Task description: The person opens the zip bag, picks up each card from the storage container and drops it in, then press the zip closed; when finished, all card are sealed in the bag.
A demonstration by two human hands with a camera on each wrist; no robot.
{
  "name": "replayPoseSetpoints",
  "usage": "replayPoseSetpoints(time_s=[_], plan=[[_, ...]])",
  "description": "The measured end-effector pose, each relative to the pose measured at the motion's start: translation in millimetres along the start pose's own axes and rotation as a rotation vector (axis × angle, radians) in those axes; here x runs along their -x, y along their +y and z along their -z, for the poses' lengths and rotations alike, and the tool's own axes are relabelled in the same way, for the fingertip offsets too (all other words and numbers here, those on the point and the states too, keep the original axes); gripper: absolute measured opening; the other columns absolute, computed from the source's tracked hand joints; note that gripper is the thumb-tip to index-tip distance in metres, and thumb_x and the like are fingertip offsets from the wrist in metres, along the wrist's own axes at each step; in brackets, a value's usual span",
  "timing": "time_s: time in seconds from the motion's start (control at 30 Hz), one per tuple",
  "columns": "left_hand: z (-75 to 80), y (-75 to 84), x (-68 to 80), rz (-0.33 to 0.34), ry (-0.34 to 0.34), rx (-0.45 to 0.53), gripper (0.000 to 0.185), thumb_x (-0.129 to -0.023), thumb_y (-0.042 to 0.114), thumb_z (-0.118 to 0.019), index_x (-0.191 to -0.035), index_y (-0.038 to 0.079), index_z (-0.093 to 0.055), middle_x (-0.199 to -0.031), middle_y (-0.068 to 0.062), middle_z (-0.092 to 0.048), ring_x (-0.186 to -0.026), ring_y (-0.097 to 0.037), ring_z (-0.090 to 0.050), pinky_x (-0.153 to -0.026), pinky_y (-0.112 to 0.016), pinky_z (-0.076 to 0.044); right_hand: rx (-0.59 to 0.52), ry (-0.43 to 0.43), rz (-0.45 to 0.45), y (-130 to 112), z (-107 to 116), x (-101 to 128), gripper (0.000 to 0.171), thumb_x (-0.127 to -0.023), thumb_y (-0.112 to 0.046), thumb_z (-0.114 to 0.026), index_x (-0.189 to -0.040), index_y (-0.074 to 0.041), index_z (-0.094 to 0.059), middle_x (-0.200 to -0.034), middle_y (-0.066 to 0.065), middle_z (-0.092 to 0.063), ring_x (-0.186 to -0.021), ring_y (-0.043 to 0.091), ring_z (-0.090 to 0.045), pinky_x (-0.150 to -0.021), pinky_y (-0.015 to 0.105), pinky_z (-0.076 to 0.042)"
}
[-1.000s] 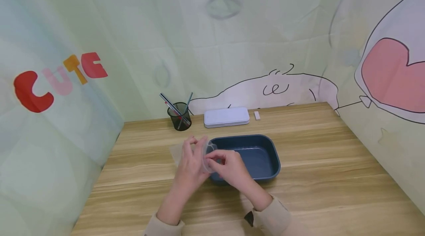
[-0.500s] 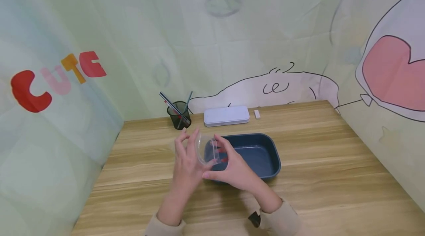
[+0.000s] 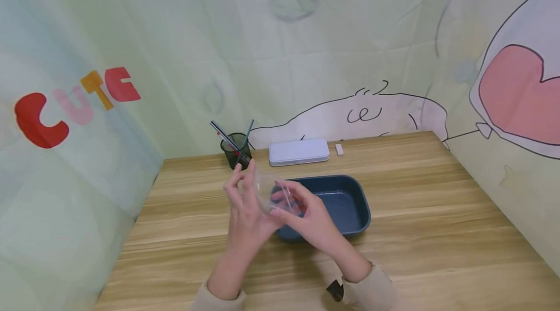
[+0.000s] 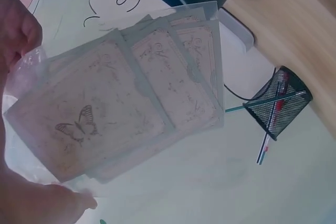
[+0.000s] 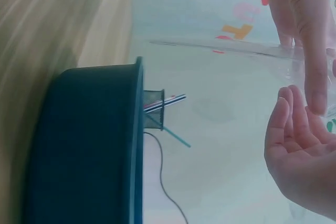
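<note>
A clear plastic bag (image 3: 267,184), its mouth spread into a round opening, is between my two hands above the left end of the blue basin (image 3: 364,199). My left hand (image 3: 245,216) grips it from the left side, with two fingers raised. My right hand (image 3: 312,214) holds the right side, thumb in front and curled fingers showing through the plastic. In the left wrist view, several translucent sheets (image 4: 100,140), one printed with a butterfly, fan out from the crinkled plastic near my fingers. These sheets are hidden behind my left hand in the head view.
A black mesh pen cup (image 3: 232,155) with several pens stands at the back of the wooden table (image 3: 407,233). A white case (image 3: 299,152) lies to its right, and a small white eraser-like block (image 3: 339,149) sits beside that. Printed fabric surrounds the table.
My right fingers first pinched at the rim, then spread apart, and now curl around the plastic's right side. The plastic has tilted and its opening shows wider. The basin has stayed in place.
</note>
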State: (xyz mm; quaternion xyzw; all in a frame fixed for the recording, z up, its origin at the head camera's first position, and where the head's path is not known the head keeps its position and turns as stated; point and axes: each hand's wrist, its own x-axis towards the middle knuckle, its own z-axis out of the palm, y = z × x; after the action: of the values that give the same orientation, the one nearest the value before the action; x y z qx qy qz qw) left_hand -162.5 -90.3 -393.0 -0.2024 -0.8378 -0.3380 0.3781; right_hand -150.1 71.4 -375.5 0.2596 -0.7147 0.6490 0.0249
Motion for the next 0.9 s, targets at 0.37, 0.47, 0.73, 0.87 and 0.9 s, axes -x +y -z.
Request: replayPoseSetpoints(time_s=[0.37, 0.47, 0.73, 0.87, 0.9], plan=[[13.5, 21.4, -3.6, 0.101, -0.007, 0.114, 0.130, -0.051, 0.043, -0.094, -0.153, 0.013, -0.019, -0.131, -0.017, -0.027, -0.127, -0.028, -0.033, -0.097, -0.049, -0.041, -0.178, 0.141, 0.000, 11, 9, 1, 0.030, -0.092, -0.011, -0.066, -0.122, -0.009, -0.065, -0.117, 0.006, -0.066, -0.107, 0.024, -0.063, -0.087, 0.035, -0.051], [16.6, 27.1, -1.3, 0.212, -0.023, 0.219, 0.112, -0.063, 0.032, -0.091, -0.152, 0.021, -0.024, -0.126, -0.010, -0.033, -0.120, -0.021, -0.039, -0.098, -0.044, -0.040, -0.166, 0.177, -0.009, 12, 14, 3, 0.025, -0.094, -0.015, -0.064, -0.118, -0.009, -0.067, -0.111, 0.006, -0.068, -0.102, 0.025, -0.065, -0.085, 0.035, -0.053], [16.7, 36.1, -0.4, 0.460, -0.037, 0.628, 0.036, -0.082, 0.011, -0.076, -0.117, 0.010, -0.065, -0.104, 0.000, -0.067, -0.093, -0.020, -0.062, -0.091, -0.028, -0.046, -0.106, 0.215, -0.096, 6, 24, 9, 0.021, -0.094, -0.024, -0.064, -0.108, -0.010, -0.070, -0.093, 0.007, -0.070, -0.089, 0.026, -0.066, -0.084, 0.035, -0.052], [12.8, 40.4, -3.4, 0.550, -0.103, 0.702, 0.020, -0.085, 0.014, -0.074, -0.104, 0.007, -0.070, -0.101, -0.001, -0.069, -0.093, -0.021, -0.064, -0.088, -0.031, -0.049, -0.071, 0.216, -0.114, 3, 29, 12, 0.021, -0.093, -0.026, -0.065, -0.106, -0.011, -0.070, -0.089, 0.006, -0.070, -0.086, 0.025, -0.067, -0.083, 0.035, -0.052], [11.4, 40.9, -4.0, 0.568, -0.115, 0.699, 0.019, -0.085, 0.016, -0.074, -0.102, 0.008, -0.070, -0.100, -0.001, -0.070, -0.092, -0.021, -0.064, -0.085, -0.032, -0.050, -0.062, 0.217, -0.113, 3, 30, 12, 0.021, -0.093, -0.026, -0.065, -0.106, -0.011, -0.070, -0.089, 0.006, -0.070, -0.086, 0.025, -0.067, -0.082, 0.034, -0.052]])
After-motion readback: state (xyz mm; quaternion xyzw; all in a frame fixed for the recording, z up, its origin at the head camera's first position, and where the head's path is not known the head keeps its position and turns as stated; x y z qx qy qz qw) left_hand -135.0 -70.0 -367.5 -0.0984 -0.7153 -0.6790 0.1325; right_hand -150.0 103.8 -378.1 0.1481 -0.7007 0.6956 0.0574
